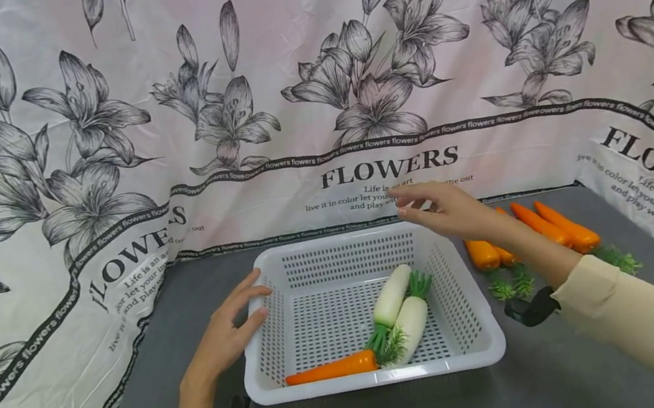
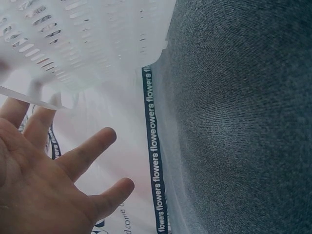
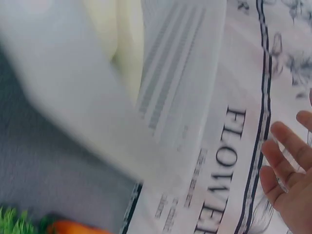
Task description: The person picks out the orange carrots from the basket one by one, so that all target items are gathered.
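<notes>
A white plastic basket (image 1: 377,377) with slotted walls stands on the dark grey table. Inside it lie two white radishes (image 1: 392,296) with green tops and one orange carrot (image 1: 330,370) along the near wall. My left hand (image 1: 220,343) is at the basket's left rim with fingers spread; in the left wrist view, some of its fingertips (image 2: 41,119) reach behind the rim. Above the basket's back right corner hovers my right hand (image 1: 449,208), fingers loosely bent and nothing in its grasp. The right wrist view shows the right palm (image 3: 297,204) bare.
Several orange carrots (image 1: 567,227) with green tops lie on the table right of the basket, partly behind my right forearm. A white cloth (image 1: 374,101) printed with flowers hangs behind and at both sides of the table.
</notes>
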A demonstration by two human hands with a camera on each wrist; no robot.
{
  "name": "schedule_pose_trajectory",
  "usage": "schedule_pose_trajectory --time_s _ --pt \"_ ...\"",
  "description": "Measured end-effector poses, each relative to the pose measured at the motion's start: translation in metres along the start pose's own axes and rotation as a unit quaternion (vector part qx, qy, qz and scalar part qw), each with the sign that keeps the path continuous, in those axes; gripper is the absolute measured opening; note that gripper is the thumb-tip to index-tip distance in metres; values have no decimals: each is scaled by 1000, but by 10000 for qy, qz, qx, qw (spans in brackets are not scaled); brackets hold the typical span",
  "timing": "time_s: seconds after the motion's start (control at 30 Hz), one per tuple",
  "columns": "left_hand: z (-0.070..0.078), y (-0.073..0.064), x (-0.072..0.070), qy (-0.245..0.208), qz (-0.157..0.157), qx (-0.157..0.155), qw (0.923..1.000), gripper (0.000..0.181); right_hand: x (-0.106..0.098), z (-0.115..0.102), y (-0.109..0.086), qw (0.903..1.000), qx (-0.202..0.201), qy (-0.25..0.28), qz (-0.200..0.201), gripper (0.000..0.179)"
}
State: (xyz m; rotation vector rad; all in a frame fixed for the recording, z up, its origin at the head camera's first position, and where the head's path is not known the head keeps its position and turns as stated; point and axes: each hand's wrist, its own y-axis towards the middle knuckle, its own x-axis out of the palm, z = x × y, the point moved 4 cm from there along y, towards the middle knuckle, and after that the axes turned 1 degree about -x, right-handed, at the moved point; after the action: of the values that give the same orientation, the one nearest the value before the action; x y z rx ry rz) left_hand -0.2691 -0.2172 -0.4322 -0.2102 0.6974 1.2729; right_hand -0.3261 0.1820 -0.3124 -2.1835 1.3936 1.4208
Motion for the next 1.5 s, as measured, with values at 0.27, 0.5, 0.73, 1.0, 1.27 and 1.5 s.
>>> schedule_pose_trajectory --time_s 0.27,0.5,0.73,1.0,1.27,1.5 --pt "-1 1 1 -20 1 -42 10000 37 37 -19 16 9951 -348 359 -855 43" --pt "-2 2 0 -124 3 -62 9999 36 71 -33 24 9769 -669 709 -1901 41" --pt "0 2 -1 -138 -12 -91 9999 37 110 -43 27 9436 -864 621 -3134 44" --pt "-1 3 0 -91 -12 -121 9999 38 145 -52 19 8983 -648 552 -4310 48" --pt "-1 4 0 -87 -10 -106 9999 37 157 -53 16 8772 -269 607 -4754 47" --pt "-2 3 0 -87 11 -151 9998 37 169 -55 14 8478 -380 768 -5234 47"
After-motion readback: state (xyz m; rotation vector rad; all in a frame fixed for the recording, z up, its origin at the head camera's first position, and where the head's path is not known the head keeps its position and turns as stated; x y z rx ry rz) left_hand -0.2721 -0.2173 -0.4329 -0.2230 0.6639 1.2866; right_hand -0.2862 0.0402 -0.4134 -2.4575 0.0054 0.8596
